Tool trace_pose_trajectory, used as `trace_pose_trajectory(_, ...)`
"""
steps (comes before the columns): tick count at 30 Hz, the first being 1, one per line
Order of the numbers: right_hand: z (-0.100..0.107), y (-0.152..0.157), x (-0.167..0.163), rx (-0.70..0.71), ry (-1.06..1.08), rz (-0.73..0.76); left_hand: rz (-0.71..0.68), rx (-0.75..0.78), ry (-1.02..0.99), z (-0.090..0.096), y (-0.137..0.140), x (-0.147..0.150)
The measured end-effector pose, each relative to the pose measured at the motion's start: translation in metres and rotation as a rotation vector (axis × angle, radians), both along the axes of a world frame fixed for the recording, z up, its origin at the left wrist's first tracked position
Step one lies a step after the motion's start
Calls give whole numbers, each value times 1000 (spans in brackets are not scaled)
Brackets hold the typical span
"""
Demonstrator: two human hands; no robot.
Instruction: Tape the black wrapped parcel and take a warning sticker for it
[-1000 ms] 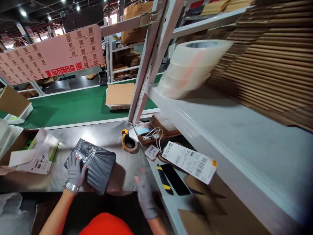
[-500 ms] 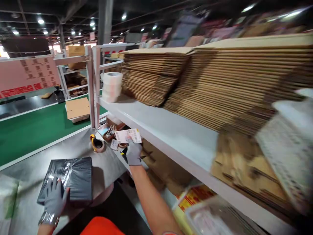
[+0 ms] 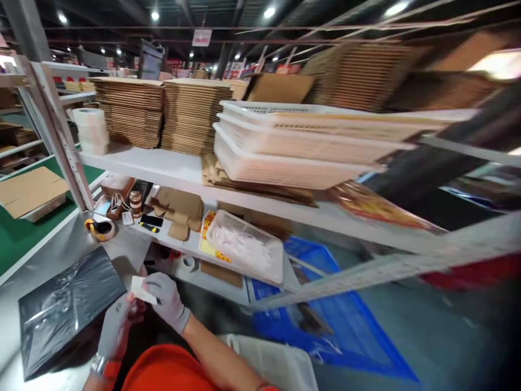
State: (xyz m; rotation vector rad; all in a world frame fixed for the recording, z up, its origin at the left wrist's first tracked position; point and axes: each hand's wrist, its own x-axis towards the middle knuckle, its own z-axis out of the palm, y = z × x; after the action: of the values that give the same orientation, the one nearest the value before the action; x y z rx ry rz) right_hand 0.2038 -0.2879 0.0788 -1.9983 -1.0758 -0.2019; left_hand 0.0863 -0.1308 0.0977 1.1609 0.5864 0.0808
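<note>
Both gloved hands meet in front of my chest at the table's near edge. My right hand (image 3: 166, 300) and my left hand (image 3: 115, 325) pinch a small white label (image 3: 142, 289) between them. A flat parcel in black plastic wrap (image 3: 61, 307) lies on the steel table (image 3: 65, 251) just left of my hands, untouched. A tape dispenser with a yellow handle (image 3: 100, 228) sits farther back on the table.
A white shelf (image 3: 171, 168) carries stacks of flat cardboard (image 3: 130, 111), tape rolls (image 3: 91, 130) and white plastic baskets (image 3: 285, 146). Below it lie a black phone (image 3: 150, 221), cardboard scraps and a white tray (image 3: 244, 247). A blue crate (image 3: 317, 304) stands on the floor at right; a green conveyor (image 3: 16, 233) runs at left.
My right hand took the label from the lower shelf and brought it to my chest. My left hand left the black parcel and joined it. My view swung right.
</note>
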Motion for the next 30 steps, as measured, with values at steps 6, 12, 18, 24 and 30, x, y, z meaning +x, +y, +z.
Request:
trace_pose_trajectory(6,-8,-55,-35,79,1,-135,-168,-90,4,13,-28,3)
trace_pose_trajectory(12,22,-54,-48,164,506,134,-154,349,-106,23,-21,-5)
trace_pose_trajectory(18,29,-22,-49,308,939,210,-128,647,-182,21,-15,-19)
trace_pose_trajectory(24,8,3,-38,196,965,204,-87,585,-60,12,-9,-33)
trace_pose_trajectory(30,-5,-2,-9,26,991,183,-112,498,79,13,35,-69)
